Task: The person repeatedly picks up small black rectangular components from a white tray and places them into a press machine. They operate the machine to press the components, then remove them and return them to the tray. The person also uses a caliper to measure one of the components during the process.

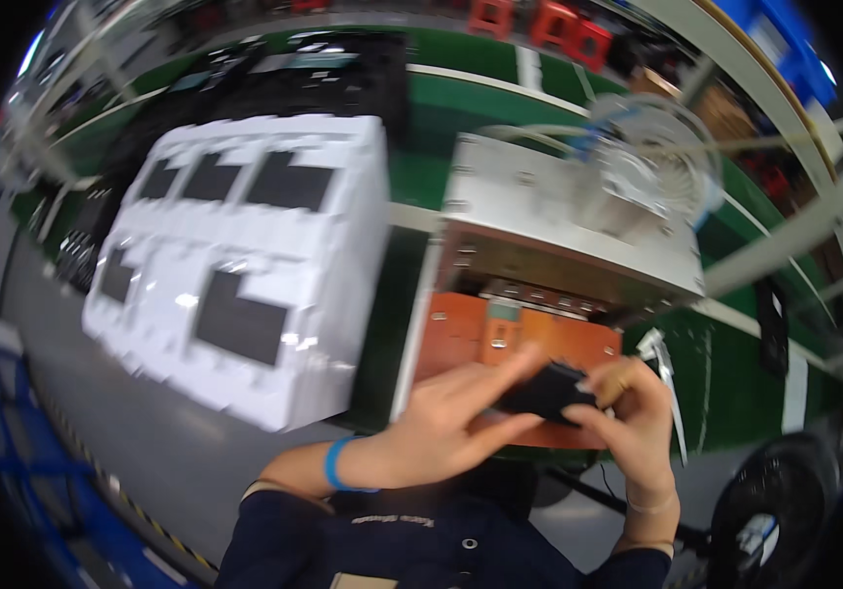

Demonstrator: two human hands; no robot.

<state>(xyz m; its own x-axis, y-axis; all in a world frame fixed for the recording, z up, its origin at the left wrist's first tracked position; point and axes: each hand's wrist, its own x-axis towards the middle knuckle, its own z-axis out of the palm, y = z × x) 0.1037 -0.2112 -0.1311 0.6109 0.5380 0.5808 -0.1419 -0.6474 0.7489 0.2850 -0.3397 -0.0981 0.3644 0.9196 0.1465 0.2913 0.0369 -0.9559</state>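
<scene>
Head | left fingers (492, 381), right fingers (606, 426) pinch black part (547, 395) | ends partly covered, detail blurred

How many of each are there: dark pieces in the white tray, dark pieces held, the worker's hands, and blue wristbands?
Dark pieces in the white tray: 5
Held dark piece: 1
Hands, being the left hand and right hand: 2
Blue wristband: 1
Total: 9
</scene>
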